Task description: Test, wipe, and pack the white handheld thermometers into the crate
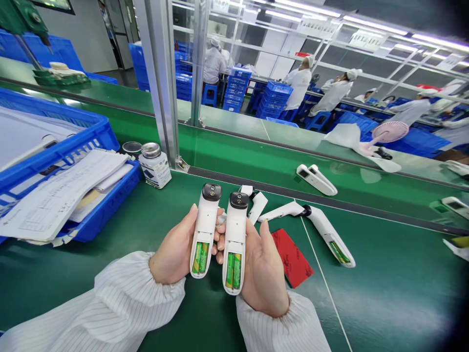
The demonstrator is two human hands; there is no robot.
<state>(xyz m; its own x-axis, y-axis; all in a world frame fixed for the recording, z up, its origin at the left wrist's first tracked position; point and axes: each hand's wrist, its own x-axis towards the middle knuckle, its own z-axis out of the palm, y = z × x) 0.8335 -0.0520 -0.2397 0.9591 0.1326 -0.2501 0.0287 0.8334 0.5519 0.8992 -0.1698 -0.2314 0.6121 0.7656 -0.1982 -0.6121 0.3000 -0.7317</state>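
Observation:
My left hand (175,249) is closed around a white handheld infrared thermometer (207,217). My right hand (266,271) grips a second, matching thermometer (235,227) beside it. Both have black sensor ends pointing away from me, and their open battery compartments show green batteries (200,257). The fingertips of both hands come close together between the two devices. Just beyond, another thermometer (324,227) lies on the bench with its battery compartment open and batteries inside. More white thermometer parts (258,205) lie partly hidden behind my right hand. A red square packet or sheet (292,258) rests to its right.
Papers fill a blue tray (106,208) at left, below a blue crate (98,132). A small bottle (155,166) stands by the metal post (156,73). Clear glass edges the green bench (384,303). Beyond it are a pink fan (390,132) and several people in white.

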